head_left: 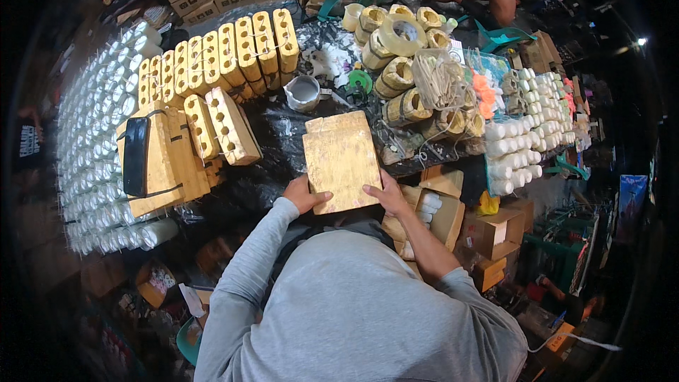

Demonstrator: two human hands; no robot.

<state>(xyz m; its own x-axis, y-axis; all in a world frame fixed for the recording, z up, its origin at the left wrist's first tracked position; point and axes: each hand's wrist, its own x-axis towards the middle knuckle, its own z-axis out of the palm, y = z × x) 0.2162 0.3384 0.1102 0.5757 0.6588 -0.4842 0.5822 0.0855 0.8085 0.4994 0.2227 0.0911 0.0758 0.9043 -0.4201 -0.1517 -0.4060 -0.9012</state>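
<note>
Yellow board (pixel 341 170): is sitting between both hands.
Left hand (pixel 302 194): grip is holding its near left corner, thumb on top.
Right hand (pixel 390 194): grip is holding its near right edge likewise.
Pale jug (pixel 305 105): is standing beyond, on dark surface (pixel 274 136).

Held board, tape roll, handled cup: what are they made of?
Board: likely wood, matte and worn; yellowish face with streaks and dark scuffs.
Tape roll: probably plastic film, glossy; translucent, yellowish band with bright reflections.
Cup: plastic or metal, can't tell; pale, fairly smooth wall.
</note>
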